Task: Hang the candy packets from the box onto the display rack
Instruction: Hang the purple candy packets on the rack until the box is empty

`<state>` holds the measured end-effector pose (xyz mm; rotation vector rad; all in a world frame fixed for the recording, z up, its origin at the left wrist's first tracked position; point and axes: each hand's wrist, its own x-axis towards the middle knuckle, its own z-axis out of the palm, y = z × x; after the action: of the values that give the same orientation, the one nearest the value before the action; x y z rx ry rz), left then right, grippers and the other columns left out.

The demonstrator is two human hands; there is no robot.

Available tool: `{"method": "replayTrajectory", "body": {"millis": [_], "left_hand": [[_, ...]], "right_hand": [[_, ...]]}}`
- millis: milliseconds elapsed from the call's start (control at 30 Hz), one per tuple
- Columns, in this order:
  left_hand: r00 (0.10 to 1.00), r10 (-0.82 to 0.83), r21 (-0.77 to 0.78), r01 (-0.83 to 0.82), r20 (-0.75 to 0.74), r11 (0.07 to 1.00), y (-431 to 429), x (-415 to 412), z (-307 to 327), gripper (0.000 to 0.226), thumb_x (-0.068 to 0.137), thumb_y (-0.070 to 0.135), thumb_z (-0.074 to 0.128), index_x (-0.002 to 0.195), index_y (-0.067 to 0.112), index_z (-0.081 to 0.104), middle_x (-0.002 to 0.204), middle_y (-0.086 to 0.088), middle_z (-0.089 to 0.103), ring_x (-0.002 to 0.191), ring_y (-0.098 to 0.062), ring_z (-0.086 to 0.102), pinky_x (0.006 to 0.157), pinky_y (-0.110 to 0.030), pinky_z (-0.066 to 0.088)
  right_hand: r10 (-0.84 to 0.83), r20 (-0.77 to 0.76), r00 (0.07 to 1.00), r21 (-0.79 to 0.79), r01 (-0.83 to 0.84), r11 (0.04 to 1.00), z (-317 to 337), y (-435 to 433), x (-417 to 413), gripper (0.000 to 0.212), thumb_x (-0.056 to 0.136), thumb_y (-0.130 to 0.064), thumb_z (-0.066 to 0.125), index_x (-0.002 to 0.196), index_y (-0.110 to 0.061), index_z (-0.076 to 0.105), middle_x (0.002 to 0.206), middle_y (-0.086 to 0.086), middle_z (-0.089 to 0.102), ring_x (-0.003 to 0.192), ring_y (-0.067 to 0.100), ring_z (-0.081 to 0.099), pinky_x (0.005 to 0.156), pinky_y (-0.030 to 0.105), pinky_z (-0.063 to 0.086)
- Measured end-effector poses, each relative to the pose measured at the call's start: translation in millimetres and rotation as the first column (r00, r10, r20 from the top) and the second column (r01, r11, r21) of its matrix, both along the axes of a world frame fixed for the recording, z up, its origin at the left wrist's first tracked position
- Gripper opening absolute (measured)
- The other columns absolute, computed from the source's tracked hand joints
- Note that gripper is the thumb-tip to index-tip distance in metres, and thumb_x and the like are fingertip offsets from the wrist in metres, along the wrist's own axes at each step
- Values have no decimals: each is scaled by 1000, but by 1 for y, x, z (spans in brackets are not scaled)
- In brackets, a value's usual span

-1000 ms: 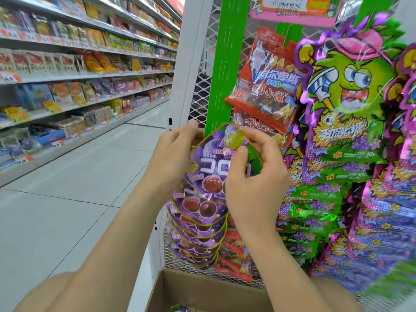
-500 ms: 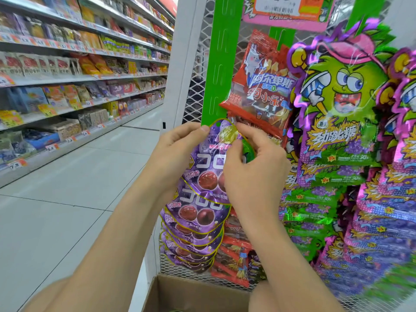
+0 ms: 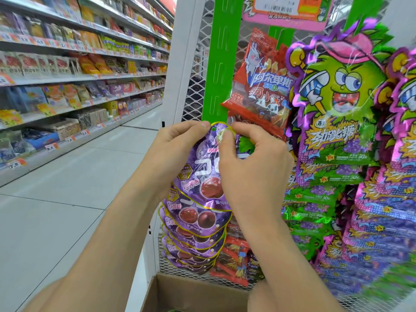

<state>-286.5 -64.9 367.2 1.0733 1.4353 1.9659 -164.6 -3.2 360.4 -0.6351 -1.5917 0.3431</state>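
Low on the green strip [image 3: 215,64], the left hand [image 3: 177,149] and right hand [image 3: 252,167] both pinch the top edge of a purple candy packet [image 3: 202,176], fingers curled on either side of its hang tab. Below the strip an open cardboard box [image 3: 180,293] shows only a sliver of its inside, and its contents cannot be made out. Under the held packet, hung purple packets [image 3: 193,235] overlap downward. Right of the strip hang red packets [image 3: 261,82], just behind the right hand, then green-and-purple cartoon packets [image 3: 337,97]. The held packet is glossy and gold-edged, printed with dark grapes and white lettering.
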Motion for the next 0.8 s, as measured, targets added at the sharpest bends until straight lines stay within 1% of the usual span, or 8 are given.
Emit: {"method": "replayTrajectory", "body": {"millis": [133, 233, 333, 467, 567, 667, 733, 800], "left_hand": [[996, 3, 13, -2, -84, 1000, -2, 2, -1, 22, 105, 23, 64, 89, 17, 77, 79, 5, 76, 71, -7, 69, 71, -22, 54], [917, 156, 46, -149, -368, 988, -2, -5, -10, 16, 105, 21, 66, 95, 15, 76, 75, 13, 74, 66, -2, 63, 68, -19, 50], [740, 314, 100, -320, -595, 942, 1, -17, -28, 10, 100, 21, 74, 109, 22, 78, 93, 9, 80, 84, -10, 75, 78, -31, 58], [390, 459, 207, -538, -798, 817, -8, -15, -64, 44, 96, 22, 75, 139, 23, 65, 132, 5, 68, 121, -20, 62, 103, -31, 47], [155, 534, 338, -622, -831, 706, -27, -4, -97, 37, 93, 17, 76, 128, 15, 68, 127, -9, 61, 118, -37, 55, 100, -49, 45], [153, 379, 247, -532, -912, 810, -48, 16, -140, 17, 83, 12, 75, 96, 20, 68, 89, 2, 63, 87, -30, 61, 76, -42, 45], [259, 15, -114, -478, -966, 871, -54, 34, -171, 18, 80, 23, 76, 91, 28, 63, 80, 8, 64, 81, -25, 66, 64, -33, 38], [347, -428, -548, -448, -835, 706, -53, 47, -211, 18, 88, 38, 71, 101, 31, 62, 97, 6, 71, 98, -25, 69, 67, -33, 42]], "right_hand": [[7, 25, 1000, 19, -7, 1000, -15, 4, -1, 18, 97, -33, 72, 111, -24, 79, 97, -7, 78, 86, 12, 69, 79, 19, 43], [49, 140, 989, 23, -52, 998, -40, 8, 3, 26, 99, -32, 71, 125, -26, 72, 102, -9, 75, 90, 10, 67, 84, 14, 43], [83, 205, 975, 18, -88, 996, -64, 12, 9, 37, 99, -30, 72, 135, -26, 67, 96, -10, 69, 77, 8, 60, 80, 23, 51], [47, 187, 981, 140, -74, 987, -98, 18, 28, 22, 94, -14, 73, 116, -14, 74, 98, -2, 65, 83, 15, 63, 76, 34, 54], [147, 322, 935, 144, -202, 969, -128, 18, 44, 17, 90, -7, 71, 105, -14, 73, 88, -4, 61, 75, 12, 59, 72, 28, 50], [397, 615, 682, -159, -386, 909, -152, 19, 57, 10, 90, -17, 68, 94, -24, 72, 71, -14, 59, 62, 4, 54, 64, 26, 48], [505, 770, 391, -362, -384, 849, -173, 20, 61, 8, 90, -26, 63, 86, -25, 69, 65, -12, 60, 61, 5, 55, 63, 31, 51], [536, 838, 104, -483, -316, 817, -203, 17, 66, 11, 91, -29, 59, 82, -24, 65, 67, -7, 62, 65, 14, 57, 67, 37, 55]]}}
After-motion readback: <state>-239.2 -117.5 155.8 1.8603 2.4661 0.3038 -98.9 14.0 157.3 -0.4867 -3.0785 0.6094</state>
